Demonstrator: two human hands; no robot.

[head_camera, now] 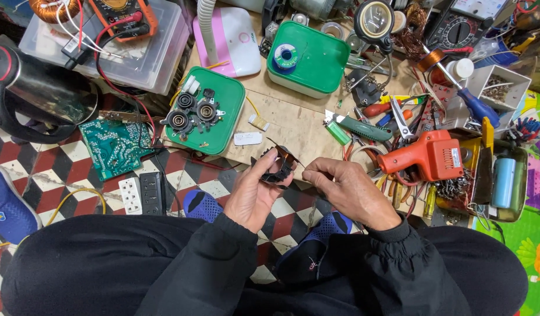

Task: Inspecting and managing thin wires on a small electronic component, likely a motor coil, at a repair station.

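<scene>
My left hand (255, 190) grips a small black ring-shaped coil part (280, 164) with copper-coloured winding, holding it up over the edge of the wooden board. My right hand (346, 190) sits just to its right, fingers pinched together on a thin wire that runs from the coil. Both sleeves are black. My knees and blue socks show below the hands.
A green lid (220, 117) with three black round sockets lies to the upper left. A green box (317, 58) with a solder spool, an orange glue gun (425, 155), screwdrivers, cutters, a green circuit board (115, 143), a power strip (142, 193) and a multimeter surround the wooden board.
</scene>
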